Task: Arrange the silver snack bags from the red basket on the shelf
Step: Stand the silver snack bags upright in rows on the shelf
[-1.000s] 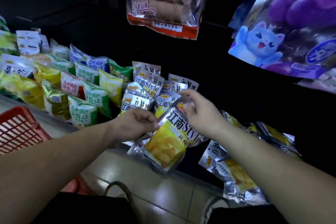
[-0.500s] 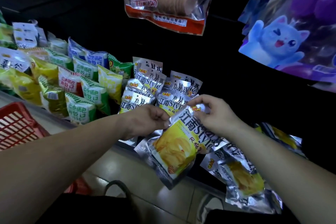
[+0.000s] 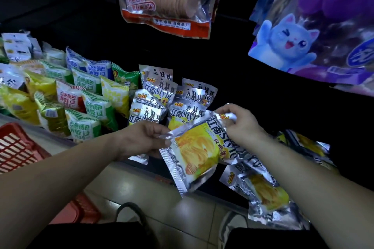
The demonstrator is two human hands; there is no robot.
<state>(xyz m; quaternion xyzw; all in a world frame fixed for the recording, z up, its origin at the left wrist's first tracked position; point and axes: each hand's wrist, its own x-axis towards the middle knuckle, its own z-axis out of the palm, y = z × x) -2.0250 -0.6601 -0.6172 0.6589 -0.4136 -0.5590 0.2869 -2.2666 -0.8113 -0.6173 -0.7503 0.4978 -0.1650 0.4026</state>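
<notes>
Both hands, left hand (image 3: 141, 139) and right hand (image 3: 240, 125), pinch one silver bag (image 3: 199, 151); loose fingers could drop it off the shelf (image 3: 283, 97).

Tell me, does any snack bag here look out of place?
Yes. The loose silver bags at lower right lie flat in a messy heap, while the standing silver bags left of them form upright rows.

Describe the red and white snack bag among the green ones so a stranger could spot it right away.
Start from the red basket at lower left; the shelf just above it holds rows of small puffy bags. Among the green-and-white bags, left of the silver bags, sits the red-and-white bag. Same striped design as its neighbours, but it alone is red.
</notes>
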